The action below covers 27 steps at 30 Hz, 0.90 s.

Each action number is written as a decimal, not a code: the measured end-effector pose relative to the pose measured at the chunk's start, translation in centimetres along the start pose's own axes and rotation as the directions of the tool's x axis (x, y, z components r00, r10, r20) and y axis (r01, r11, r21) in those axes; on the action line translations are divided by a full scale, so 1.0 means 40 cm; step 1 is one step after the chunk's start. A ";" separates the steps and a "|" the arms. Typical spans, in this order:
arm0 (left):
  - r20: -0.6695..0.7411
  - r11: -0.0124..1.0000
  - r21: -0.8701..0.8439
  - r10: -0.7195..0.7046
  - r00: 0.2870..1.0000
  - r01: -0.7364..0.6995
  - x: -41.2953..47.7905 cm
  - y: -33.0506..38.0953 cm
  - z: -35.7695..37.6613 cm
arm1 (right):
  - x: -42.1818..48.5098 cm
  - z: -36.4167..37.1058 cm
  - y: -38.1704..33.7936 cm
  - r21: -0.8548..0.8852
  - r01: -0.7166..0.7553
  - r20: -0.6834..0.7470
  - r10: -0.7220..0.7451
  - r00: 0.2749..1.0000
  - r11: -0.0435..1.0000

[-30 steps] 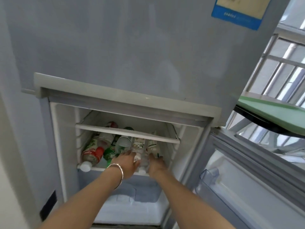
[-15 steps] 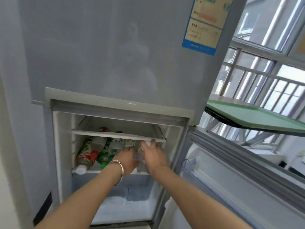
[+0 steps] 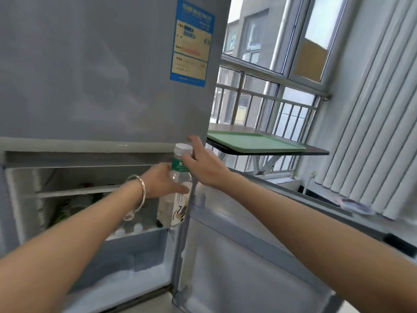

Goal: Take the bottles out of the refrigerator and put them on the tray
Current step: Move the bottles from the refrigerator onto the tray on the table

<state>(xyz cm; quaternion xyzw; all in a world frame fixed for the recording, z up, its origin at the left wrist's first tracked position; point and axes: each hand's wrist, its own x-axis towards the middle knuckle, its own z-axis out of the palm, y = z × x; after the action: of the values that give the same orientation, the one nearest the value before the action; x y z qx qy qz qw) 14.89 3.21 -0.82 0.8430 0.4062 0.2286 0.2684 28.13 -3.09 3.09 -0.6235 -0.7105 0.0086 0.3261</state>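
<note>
My right hand (image 3: 204,166) grips a clear water bottle (image 3: 180,177) with a green label and white cap, held upright in front of the refrigerator's (image 3: 90,86) right edge. My left hand (image 3: 161,181), a bracelet on its wrist, is closed around a second bottle with a pale label (image 3: 174,211), which hangs below the fingers. Both bottles are outside the open lower compartment. Several more bottles (image 3: 79,204) lie blurred on the shelf inside. The green tray (image 3: 255,143) sits on a table to the right, higher than the compartment, with nothing visible on it.
The lower refrigerator door (image 3: 237,256) stands open to the right, below my right arm. The dark table (image 3: 316,152) under the tray stands by a railed window (image 3: 270,98). Vertical blinds (image 3: 372,132) hang at the far right.
Both hands have pulled back out of the compartment and risen to the right, each with a bottle. My view has lifted toward the tray and window.
</note>
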 end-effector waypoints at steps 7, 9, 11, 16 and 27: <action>-0.105 0.962 -0.047 0.262 0.959 -0.268 0.036 0.236 -0.087 | -0.087 -0.100 0.081 0.118 0.023 -0.136 -0.007 0.991 0.993; -0.122 0.948 -0.054 0.306 0.944 -0.314 0.063 0.299 -0.101 | -0.096 -0.117 0.102 0.130 -0.020 -0.158 0.041 0.987 0.991; -0.159 0.941 -0.089 0.310 0.937 -0.327 0.094 0.353 -0.107 | -0.079 -0.140 0.119 0.149 -0.094 -0.227 0.126 0.966 0.984; -0.334 0.857 -0.407 0.182 0.925 -0.316 0.207 0.435 -0.089 | 0.055 -0.235 0.184 0.256 -0.162 -0.411 0.259 0.874 0.953; -0.341 0.794 -0.602 -0.157 0.927 -0.087 0.501 0.410 0.072 | 0.412 -0.188 0.394 0.055 -0.317 -0.198 0.321 0.926 0.947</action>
<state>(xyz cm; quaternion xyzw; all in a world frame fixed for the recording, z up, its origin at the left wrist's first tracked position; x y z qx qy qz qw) 37.17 9.98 10.82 0.6450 0.3707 0.4977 0.4460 45.42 12.16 9.87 -0.7245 -0.5623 0.0052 0.3986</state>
